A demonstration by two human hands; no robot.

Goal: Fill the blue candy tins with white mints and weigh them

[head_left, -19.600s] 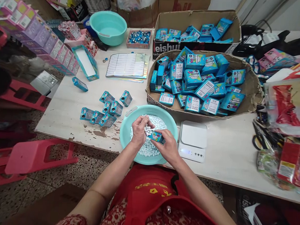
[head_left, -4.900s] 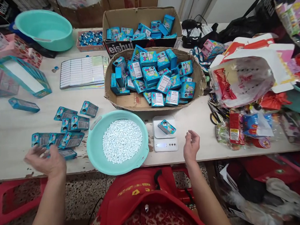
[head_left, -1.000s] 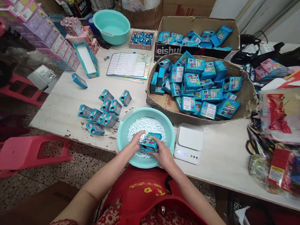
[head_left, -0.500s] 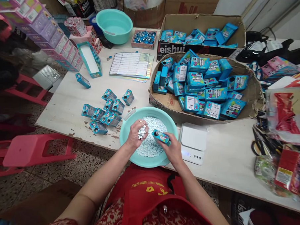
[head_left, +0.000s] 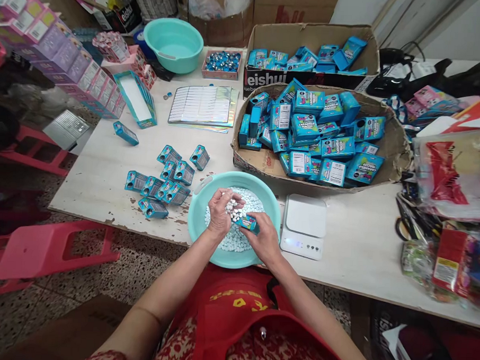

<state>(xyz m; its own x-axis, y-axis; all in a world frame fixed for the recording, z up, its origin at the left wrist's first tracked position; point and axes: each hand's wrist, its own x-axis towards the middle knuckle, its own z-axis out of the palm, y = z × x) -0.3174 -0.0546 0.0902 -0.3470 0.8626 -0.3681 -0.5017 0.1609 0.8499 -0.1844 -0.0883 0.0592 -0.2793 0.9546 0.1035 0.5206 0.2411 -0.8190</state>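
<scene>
My left hand [head_left: 220, 213] is cupped around a handful of small white candies [head_left: 234, 207], fingers curled over them. My right hand [head_left: 264, 237] grips a small blue candy box [head_left: 246, 223] by its end. The held candies meet the box's left end, where its opening is hidden. Both hands are over a turquoise basin [head_left: 195, 215], in which many loose white candies [head_left: 239, 242] lie. Left of the basin, several blue boxes [head_left: 177, 193] stand on the table, with round dark holes in their tops.
A white scale [head_left: 305, 220] stands right of the basin. Behind it is a cardboard tray [head_left: 396, 155] heaped with blue boxes. Sticker sheets [head_left: 201, 105], a second basin [head_left: 172, 36] and a box of caps [head_left: 222, 64] are farther back. Scissors [head_left: 415, 214] lie at right.
My left hand with the candies and the box in my right hand have come together, the box moving left. The candies now spill toward the box's end. The whole view has shifted slightly.
</scene>
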